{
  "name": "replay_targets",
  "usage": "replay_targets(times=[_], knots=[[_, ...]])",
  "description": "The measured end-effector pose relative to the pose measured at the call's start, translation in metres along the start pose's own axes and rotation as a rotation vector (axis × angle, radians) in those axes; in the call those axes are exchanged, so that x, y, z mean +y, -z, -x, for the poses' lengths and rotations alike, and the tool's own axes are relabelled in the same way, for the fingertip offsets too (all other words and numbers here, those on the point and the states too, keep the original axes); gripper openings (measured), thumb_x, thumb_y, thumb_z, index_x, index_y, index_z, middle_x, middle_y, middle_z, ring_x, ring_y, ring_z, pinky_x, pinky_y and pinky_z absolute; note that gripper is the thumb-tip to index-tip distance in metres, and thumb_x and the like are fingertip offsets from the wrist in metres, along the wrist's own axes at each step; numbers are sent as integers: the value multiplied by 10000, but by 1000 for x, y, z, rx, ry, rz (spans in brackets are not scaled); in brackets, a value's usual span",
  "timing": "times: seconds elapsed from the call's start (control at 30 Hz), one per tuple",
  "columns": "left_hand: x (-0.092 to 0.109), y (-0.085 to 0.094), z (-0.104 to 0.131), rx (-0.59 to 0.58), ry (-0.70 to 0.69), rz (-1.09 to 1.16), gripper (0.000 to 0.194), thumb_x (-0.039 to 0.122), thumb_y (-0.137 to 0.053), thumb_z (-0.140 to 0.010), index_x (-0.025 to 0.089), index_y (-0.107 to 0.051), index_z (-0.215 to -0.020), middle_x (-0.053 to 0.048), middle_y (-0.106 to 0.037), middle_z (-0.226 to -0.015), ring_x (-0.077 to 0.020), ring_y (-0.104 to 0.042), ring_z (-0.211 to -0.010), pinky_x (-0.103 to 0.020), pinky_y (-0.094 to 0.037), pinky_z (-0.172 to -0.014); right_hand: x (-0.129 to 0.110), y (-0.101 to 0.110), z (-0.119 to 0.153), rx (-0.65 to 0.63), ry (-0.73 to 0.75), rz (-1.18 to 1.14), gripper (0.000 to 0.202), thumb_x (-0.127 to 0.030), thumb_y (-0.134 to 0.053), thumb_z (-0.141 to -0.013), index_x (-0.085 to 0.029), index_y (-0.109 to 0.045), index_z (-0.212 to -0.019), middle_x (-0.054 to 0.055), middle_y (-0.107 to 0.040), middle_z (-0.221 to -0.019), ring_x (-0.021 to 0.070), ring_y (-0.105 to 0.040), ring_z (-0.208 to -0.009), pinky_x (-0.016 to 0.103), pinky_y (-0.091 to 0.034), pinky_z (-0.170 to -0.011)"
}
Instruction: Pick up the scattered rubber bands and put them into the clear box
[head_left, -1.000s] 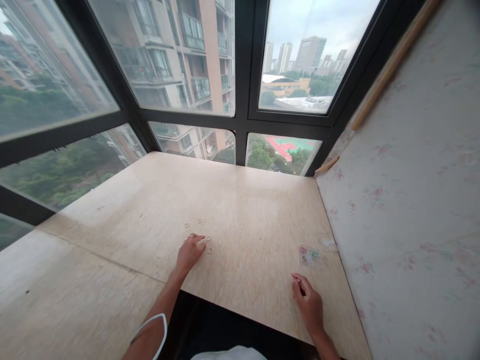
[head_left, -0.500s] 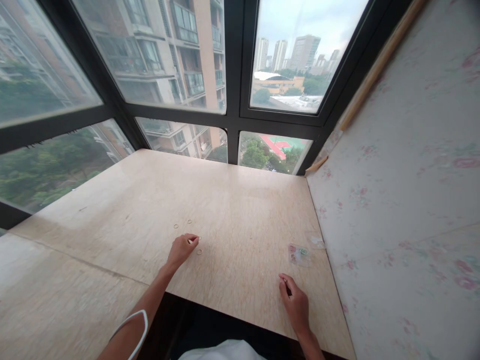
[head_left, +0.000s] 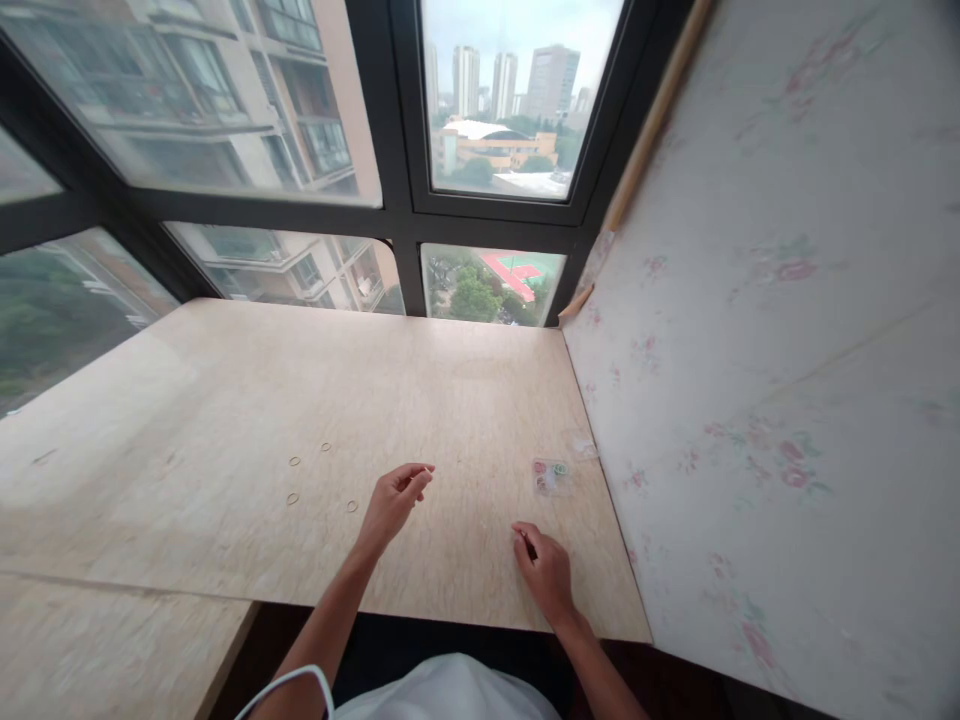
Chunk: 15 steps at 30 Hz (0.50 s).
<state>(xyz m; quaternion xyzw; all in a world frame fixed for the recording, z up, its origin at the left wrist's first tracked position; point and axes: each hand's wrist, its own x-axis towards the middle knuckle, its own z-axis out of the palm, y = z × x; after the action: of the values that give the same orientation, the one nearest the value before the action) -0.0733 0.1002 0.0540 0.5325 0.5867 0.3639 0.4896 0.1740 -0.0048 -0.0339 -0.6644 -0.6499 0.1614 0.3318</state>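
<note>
Left hand (head_left: 388, 506) pinching a small item (head_left: 428, 470), mostly hidden, over the tabletop (head_left: 450, 390), four thin rings (head_left: 352, 512) lying to its left, right hand (head_left: 547, 577) with fingertips together, cannot tell whether around anything, clear box (head_left: 562, 491) of pink and green pieces (head_left: 559, 468) just beyond.

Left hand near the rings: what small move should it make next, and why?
I'd probably ease the left hand a little toward the right hand. The fingers of both are pinched, with bare tabletop between the hands, and the four rings lie to the left of both. Whether either hand holds something is too small to tell.
</note>
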Motion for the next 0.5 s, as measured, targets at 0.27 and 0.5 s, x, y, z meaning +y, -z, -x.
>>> replay_targets(times=[0.27, 0.5], knots=[[19, -113, -3, -194, -297, -199, 234, 295, -502, -844, 181, -703, -883, -58, -667, -878, -122, -545, -639, -259, -457, -640, -3, 4, -2, -15, -36, -45, 276, -283, -416, -903, -191, -671, -953, 29, -704, -766, 165, -648, -677, 257, -458, -653], [24, -170, -23, -291, -407, -615, 228, 211, -497, -878, 213, -698, -984, -75, -610, -965, -166, -577, -816, -282, -445, -727, -2, 6, -2, -14, -75, -153, 295, -297, -382, -913, -188, -653, -953, 38, -692, -773, 185, -640, -708, 274, -455, -675]])
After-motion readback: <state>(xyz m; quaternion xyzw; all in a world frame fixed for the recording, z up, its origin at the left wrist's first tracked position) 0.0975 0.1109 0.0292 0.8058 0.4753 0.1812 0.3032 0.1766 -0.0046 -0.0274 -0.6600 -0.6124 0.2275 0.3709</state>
